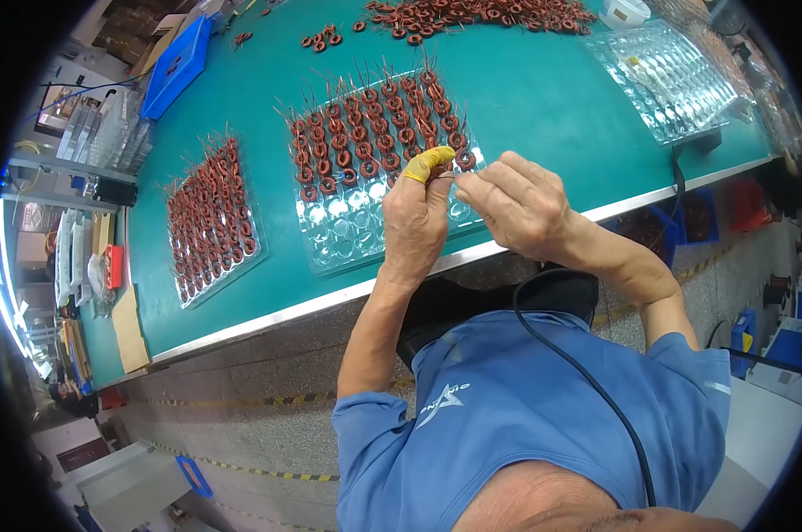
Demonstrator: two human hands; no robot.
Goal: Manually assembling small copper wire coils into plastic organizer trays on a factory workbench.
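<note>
Over the front edge of the middle clear plastic tray (334,257), my two hands meet. My left hand (414,217), with a yellow cover on a finger, pinches a small copper-wound ring coil (446,167) that my fingers mostly hide. The fingertips of my right hand (527,206) are closed beside it, at a thin wire lead of the coil (448,175). Rows of copper-wound ring coils (363,133) with upright wire leads fill the tray's far pockets. Several near pockets hold no coil.
To the left lies a tray full of coils (213,217). A heap of loose coils (481,12) covers the far side of the green table (525,97). Stacked clear trays (662,80) and a white tub (625,12) stand at right. A blue bin (177,66) sits far left.
</note>
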